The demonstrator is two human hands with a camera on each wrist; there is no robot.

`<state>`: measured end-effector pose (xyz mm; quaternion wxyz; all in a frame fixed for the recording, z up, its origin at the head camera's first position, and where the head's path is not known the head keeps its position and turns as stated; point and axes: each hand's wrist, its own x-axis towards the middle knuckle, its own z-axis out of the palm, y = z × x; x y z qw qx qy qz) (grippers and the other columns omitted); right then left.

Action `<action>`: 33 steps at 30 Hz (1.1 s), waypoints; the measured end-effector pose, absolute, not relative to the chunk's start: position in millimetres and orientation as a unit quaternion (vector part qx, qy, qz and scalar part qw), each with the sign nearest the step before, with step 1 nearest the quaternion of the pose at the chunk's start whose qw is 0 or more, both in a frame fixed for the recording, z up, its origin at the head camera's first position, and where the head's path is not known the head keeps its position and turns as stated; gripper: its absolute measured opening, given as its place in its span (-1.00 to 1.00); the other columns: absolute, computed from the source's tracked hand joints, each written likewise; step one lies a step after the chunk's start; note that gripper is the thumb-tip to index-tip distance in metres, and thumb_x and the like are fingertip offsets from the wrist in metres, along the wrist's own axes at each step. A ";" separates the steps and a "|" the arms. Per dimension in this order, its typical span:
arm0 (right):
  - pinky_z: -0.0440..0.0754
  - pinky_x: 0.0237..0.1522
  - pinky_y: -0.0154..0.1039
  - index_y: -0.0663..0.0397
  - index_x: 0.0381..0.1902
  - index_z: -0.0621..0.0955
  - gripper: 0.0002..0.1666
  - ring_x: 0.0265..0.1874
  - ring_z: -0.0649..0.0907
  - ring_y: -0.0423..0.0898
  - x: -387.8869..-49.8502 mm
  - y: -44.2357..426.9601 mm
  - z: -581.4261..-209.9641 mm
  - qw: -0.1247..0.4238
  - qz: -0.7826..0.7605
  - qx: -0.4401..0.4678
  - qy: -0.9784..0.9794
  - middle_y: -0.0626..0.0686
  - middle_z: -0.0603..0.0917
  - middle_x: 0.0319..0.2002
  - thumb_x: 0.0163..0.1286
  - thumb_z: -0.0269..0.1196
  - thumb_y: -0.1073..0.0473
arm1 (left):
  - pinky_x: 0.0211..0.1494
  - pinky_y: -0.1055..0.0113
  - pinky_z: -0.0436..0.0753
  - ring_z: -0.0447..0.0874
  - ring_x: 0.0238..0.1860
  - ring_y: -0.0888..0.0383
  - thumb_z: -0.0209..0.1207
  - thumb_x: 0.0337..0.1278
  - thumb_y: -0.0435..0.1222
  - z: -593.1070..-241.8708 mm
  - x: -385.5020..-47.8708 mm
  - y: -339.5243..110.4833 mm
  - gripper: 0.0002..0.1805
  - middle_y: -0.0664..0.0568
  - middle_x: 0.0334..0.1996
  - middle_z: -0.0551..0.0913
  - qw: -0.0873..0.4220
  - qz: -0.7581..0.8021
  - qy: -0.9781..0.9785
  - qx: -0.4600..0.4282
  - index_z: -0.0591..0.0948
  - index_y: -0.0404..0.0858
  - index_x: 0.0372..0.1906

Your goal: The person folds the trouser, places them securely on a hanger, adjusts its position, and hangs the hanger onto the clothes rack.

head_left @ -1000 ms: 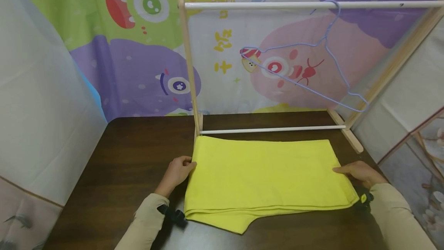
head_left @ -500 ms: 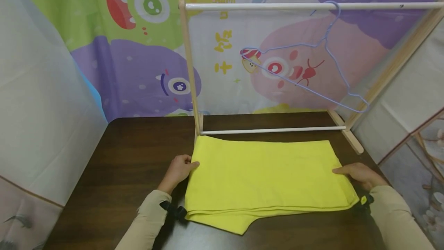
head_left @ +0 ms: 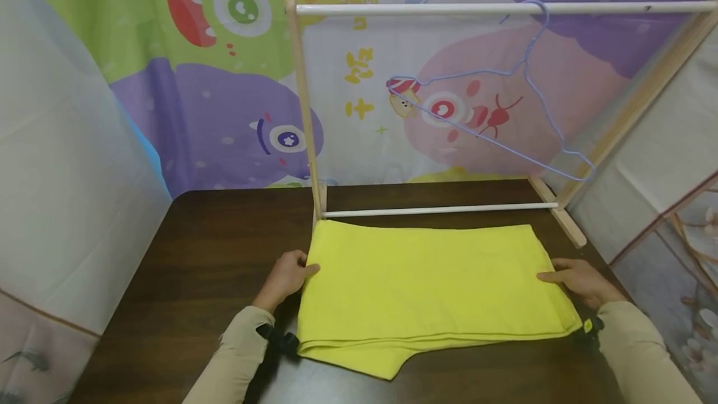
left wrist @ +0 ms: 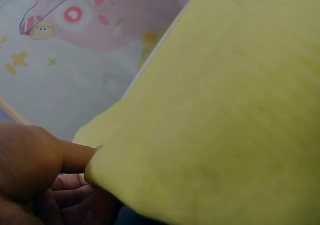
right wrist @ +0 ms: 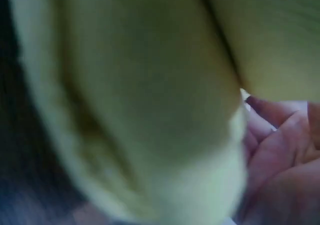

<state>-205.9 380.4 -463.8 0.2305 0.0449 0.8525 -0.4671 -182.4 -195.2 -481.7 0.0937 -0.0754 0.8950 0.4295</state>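
Observation:
A pair of yellow trousers (head_left: 426, 285) lies folded in a broad rectangle on the dark wooden table (head_left: 224, 235), a pointed crotch flap sticking out at the near left. At its left edge my left hand (head_left: 285, 276) pinches the cloth, thumb on top and fingers underneath. The left wrist view shows that hand (left wrist: 35, 165) at a folded corner of the cloth. On the opposite edge my right hand (head_left: 583, 279) pinches the layers, thumb over the top. Close up in the right wrist view, thick yellow folds (right wrist: 160, 110) hide part of the right hand (right wrist: 280, 145).
Behind the trousers stands a clothes rack with wooden posts and a white top bar (head_left: 415, 10). A pale blue wire hanger (head_left: 485, 72) hangs from it on the right. The rack's lower bar (head_left: 443, 210) runs just beyond the cloth. A cartoon-patterned curtain (head_left: 224, 111) covers the back.
Both hands keep their places at the cloth's two side edges. My right index finger now shows above the thumb. The trousers, hanger and rack stay where they were.

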 end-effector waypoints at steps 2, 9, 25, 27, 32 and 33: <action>0.67 -0.23 -0.08 0.62 0.34 0.18 -0.11 -0.28 0.67 -0.01 -205.2 380.5 -464.4 0.216 -0.467 0.042 0.856 0.22 0.65 -0.13 0.38 0.27 0.04 | -0.45 0.27 0.46 0.47 -0.50 0.09 0.22 0.29 -0.24 -482.5 -181.2 -195.8 -0.77 -0.06 -0.43 0.54 0.089 0.436 0.892 -0.073 0.56 -0.38 -0.20; 0.64 -0.12 -0.06 0.55 0.40 0.13 0.00 -0.03 0.59 0.20 -207.4 377.3 -450.8 0.184 -0.427 0.027 0.885 0.56 0.32 0.24 0.38 0.25 -0.11 | -0.48 0.29 0.46 0.47 -0.54 0.14 0.25 0.23 -0.32 -477.5 -176.8 -199.0 -0.81 -0.06 -0.49 0.57 0.059 0.501 0.860 -0.071 0.55 -0.41 -0.26; 0.66 -0.22 -0.15 0.44 0.41 0.22 -0.02 -0.19 0.67 0.02 -217.1 329.2 -430.9 0.136 -0.468 0.012 0.873 0.46 0.49 0.13 0.33 0.31 -0.13 | -0.48 0.25 0.52 0.49 -0.59 0.18 0.19 0.33 -0.26 -463.3 -174.2 -238.8 -0.73 -0.02 -0.49 0.59 0.073 0.521 0.846 -0.091 0.53 -0.44 -0.10; 0.66 -0.22 -0.17 0.44 0.40 0.24 -0.05 -0.22 0.67 -0.05 -220.0 320.1 -431.0 0.128 -0.474 0.007 0.871 0.46 0.47 0.15 0.33 0.31 -0.11 | -0.46 0.23 0.52 0.48 -0.56 0.16 0.18 0.34 -0.25 -463.2 -174.0 -246.7 -0.71 -0.03 -0.45 0.58 0.075 0.517 0.848 -0.094 0.53 -0.43 -0.08; 0.66 -0.21 -0.18 0.41 0.38 0.30 -0.10 -0.20 0.66 -0.05 -224.9 302.1 -435.0 0.122 -0.483 0.004 0.867 0.46 0.45 0.18 0.33 0.32 -0.08 | -0.35 0.21 0.48 0.46 -0.43 0.08 0.15 0.37 -0.19 -462.7 -173.6 -264.6 -0.66 -0.08 -0.33 0.57 0.085 0.501 0.856 -0.095 0.53 -0.43 -0.02; 0.66 -0.21 -0.16 0.41 0.38 0.30 -0.11 -0.19 0.67 -0.01 -225.6 300.1 -436.7 0.122 -0.483 0.005 0.867 0.46 0.47 0.17 0.33 0.32 -0.08 | -0.32 0.21 0.47 0.46 -0.39 0.07 0.15 0.37 -0.18 -463.6 -174.0 -267.2 -0.65 -0.09 -0.30 0.57 0.087 0.499 0.857 -0.094 0.52 -0.43 -0.02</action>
